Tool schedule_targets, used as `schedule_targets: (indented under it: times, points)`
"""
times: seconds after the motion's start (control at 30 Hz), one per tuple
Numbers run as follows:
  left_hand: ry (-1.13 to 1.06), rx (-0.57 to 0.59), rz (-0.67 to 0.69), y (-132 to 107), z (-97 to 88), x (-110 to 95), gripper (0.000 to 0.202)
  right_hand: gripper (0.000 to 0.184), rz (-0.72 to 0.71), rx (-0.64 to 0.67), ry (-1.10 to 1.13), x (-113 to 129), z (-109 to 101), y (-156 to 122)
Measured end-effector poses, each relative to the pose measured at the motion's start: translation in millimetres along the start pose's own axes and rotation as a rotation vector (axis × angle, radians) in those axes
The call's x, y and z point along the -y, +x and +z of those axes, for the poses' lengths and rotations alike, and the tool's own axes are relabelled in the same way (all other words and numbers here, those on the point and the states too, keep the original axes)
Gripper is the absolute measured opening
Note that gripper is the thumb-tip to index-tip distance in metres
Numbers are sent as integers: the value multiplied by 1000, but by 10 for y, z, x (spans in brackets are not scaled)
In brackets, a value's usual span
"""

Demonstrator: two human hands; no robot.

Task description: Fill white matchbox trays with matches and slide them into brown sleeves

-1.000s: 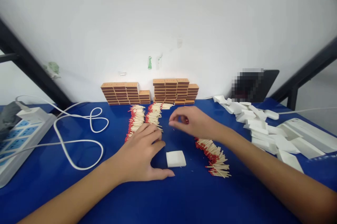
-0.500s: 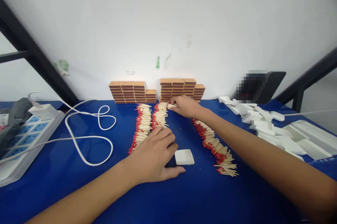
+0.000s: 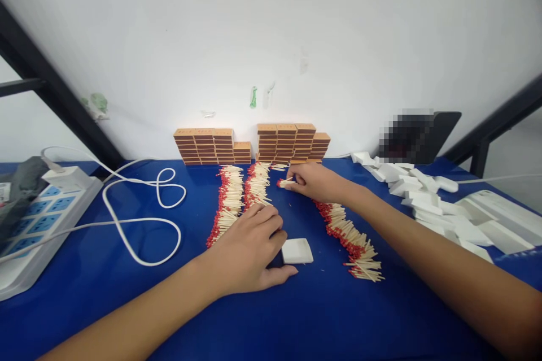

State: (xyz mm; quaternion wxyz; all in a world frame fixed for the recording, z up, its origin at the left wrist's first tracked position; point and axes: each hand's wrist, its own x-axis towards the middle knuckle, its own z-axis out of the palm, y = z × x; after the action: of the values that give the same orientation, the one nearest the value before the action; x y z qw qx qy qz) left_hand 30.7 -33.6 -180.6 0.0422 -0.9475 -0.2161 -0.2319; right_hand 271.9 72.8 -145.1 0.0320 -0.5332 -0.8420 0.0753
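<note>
Between its thumb and fingers my right hand (image 3: 317, 182) pinches a small bunch of matches (image 3: 284, 183), red heads pointing left. A few loose matches (image 3: 278, 167) lie just behind it. My left hand (image 3: 249, 248) rests palm down with its thumb apart from the bent fingers. Beside those fingers sits a shallow white matchbox tray (image 3: 297, 251), its inside bare. The left hand covers the near ends of two match rows, the left row (image 3: 232, 188) and the middle row (image 3: 257, 183). A third row of matches (image 3: 345, 234) curves below my right forearm.
Stacked matchboxes (image 3: 203, 146) and a second matchbox stack (image 3: 288, 143) stand against the wall. Several white trays (image 3: 423, 200) are heaped at right near a dark, partly blurred device (image 3: 427, 138). A white cable (image 3: 116, 208) loops beside the power strip (image 3: 55, 214).
My right hand has drawn back from the foot of the matchbox stack, toward me and slightly right, with a bunch of matches now showing in its fingers. My left hand stays in place.
</note>
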Motion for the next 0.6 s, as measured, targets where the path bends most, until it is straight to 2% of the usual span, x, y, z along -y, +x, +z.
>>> schedule_targets:
  times: [0.13, 0.23, 0.4, 0.6]
  points:
    - [-9, -2, -1, -2, -2, 3, 45, 36, -45, 24, 99, -82, -118, -12]
    - [-17, -6, -6, 0, -11, 2, 43, 32, -36, -31, 59, -127, -147, 126]
    - [-9, -2, -7, 6, -21, -1, 43, 26, 12, -45, -10, -94, -15, 324]
    - [16, -3, 3, -4, -15, 10, 46, 22, 37, -69, -25, -48, 75, 334]
